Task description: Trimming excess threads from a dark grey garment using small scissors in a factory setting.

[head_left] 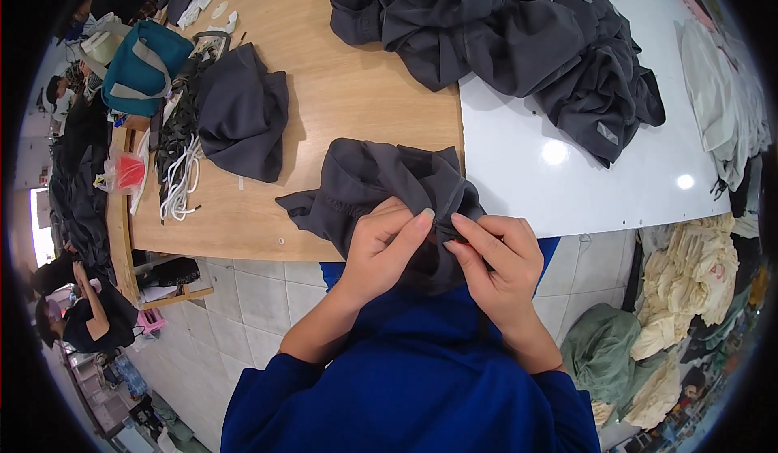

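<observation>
A dark grey garment (356,173) lies bunched at the table's front edge and hangs partly over it toward my lap. My left hand (385,242) pinches a fold of it between thumb and fingers. Close by on the right, my right hand (496,262) grips the same cloth with thumb and fingertips. Between the two hands the fabric is gathered, and the fingers hide part of it. I cannot make out which part of the garment they hold.
Another dark grey piece (243,113) lies left, beside white cords (182,181) and a teal bag (146,68). A large dark grey garment pile (486,23) spans the wooden tabletop (316,88) and white tabletop (519,177). Cream cloth (689,271) is heaped low right. People work far left.
</observation>
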Action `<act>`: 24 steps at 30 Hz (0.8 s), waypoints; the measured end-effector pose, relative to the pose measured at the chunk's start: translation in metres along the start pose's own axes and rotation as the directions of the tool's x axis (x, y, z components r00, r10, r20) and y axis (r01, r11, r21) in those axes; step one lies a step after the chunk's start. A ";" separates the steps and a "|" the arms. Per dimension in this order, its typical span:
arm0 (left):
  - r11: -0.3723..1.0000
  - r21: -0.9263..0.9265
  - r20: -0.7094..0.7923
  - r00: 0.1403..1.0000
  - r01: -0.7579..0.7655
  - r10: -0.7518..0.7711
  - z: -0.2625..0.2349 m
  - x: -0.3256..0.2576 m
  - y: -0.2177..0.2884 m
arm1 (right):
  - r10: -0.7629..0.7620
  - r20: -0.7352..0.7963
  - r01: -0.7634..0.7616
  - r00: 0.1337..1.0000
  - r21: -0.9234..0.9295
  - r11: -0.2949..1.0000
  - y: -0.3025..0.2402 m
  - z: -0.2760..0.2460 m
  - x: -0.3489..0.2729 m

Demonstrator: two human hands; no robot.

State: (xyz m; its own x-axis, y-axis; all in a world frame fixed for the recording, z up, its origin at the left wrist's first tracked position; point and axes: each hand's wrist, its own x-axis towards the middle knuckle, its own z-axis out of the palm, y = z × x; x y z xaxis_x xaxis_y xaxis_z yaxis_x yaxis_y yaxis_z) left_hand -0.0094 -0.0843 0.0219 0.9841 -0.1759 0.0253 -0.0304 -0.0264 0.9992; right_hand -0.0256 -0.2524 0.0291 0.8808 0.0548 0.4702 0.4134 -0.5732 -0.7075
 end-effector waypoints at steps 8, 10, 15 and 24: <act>0.999 -0.015 0.000 0.999 0.039 -0.039 0.001 -0.003 -0.002 | 0.005 0.017 -0.005 1.000 0.015 1.000 -0.001 -0.002 -0.003; 0.998 -0.019 -0.002 0.998 0.060 -0.060 0.001 -0.003 -0.002 | 0.015 0.022 -0.015 1.000 0.030 0.999 -0.001 -0.001 -0.003; 0.999 -0.025 0.015 0.999 0.047 -0.047 0.002 -0.004 -0.004 | 0.115 -0.009 -0.112 0.993 0.152 0.982 -0.002 0.004 -0.006; 0.999 -0.041 -0.011 0.999 0.032 -0.033 0.002 -0.004 -0.007 | 0.105 -0.024 -0.102 0.994 0.124 0.987 0.001 0.007 -0.006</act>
State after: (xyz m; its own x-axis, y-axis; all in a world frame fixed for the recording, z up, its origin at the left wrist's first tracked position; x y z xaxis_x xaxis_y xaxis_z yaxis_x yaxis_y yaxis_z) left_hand -0.0136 -0.0854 0.0149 0.9864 -0.1639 -0.0072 0.0087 0.0085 0.9999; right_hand -0.0294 -0.2479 0.0221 0.9136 -0.0258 0.4058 0.3472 -0.4699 -0.8115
